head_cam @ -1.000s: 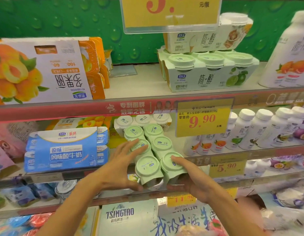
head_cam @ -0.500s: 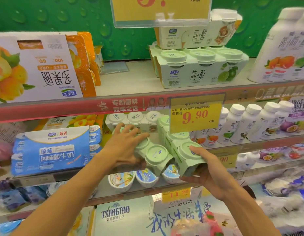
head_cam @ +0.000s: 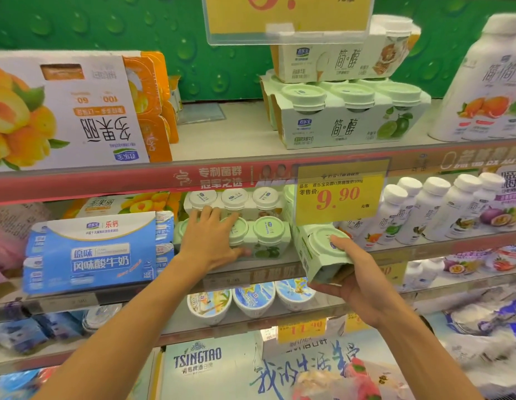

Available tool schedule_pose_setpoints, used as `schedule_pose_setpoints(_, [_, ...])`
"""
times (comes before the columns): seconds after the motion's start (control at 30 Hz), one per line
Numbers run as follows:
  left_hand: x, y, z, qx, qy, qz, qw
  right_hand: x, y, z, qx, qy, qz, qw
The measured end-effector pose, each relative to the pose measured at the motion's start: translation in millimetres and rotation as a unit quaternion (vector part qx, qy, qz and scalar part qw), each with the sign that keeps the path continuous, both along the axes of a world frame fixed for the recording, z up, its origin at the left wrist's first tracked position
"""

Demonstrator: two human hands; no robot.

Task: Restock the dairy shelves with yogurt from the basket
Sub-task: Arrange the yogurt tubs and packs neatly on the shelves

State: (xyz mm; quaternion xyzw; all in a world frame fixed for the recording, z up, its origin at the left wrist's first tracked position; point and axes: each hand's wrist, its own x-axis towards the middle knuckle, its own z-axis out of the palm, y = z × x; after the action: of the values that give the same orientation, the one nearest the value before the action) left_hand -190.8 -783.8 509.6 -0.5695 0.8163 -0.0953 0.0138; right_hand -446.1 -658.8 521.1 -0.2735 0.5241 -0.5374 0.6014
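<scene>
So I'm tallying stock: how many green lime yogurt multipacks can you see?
3 plainly. One on the top shelf under a white pack, one on the middle shelf under the left hand, one gripped by the right hand at the shelf edge. More may sit behind.

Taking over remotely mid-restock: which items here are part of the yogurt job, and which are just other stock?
In the job:
left hand on the green yogurt pack on the middle shelf
right hand gripping a second green pack

Just other stock:
blue milk pack
white bottles
9.90 price tag
</scene>
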Motion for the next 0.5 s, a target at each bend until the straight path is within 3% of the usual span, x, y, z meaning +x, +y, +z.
schedule_pose_setpoints(0.13, [-10.2, 8.3, 3.9, 0.030, 0.022, 0.024, 0.999, -1.5, -10.0, -2.8, -0.003, 0.007, -0.001, 1.000])
schedule_pose_setpoints(0.23, [-32.2, 27.5, 13.4, 0.012, 0.177, -0.026, 0.984, -6.8, -16.3, -3.4, -0.002, 0.015, 0.007, 1.000])
schedule_pose_setpoints(0.37, [-65.9, 49.6, 20.0, 0.030, 0.434, 0.012, 0.900, -9.1, -21.9, -7.7, -0.004, 0.028, 0.026, 0.999])
schedule_pose_setpoints(0.5, [-81.6, 54.0, 22.7, 0.202, 0.521, 0.089, 0.825, -9.1, -25.9, -11.6, -0.011, 0.043, 0.024, 0.999])
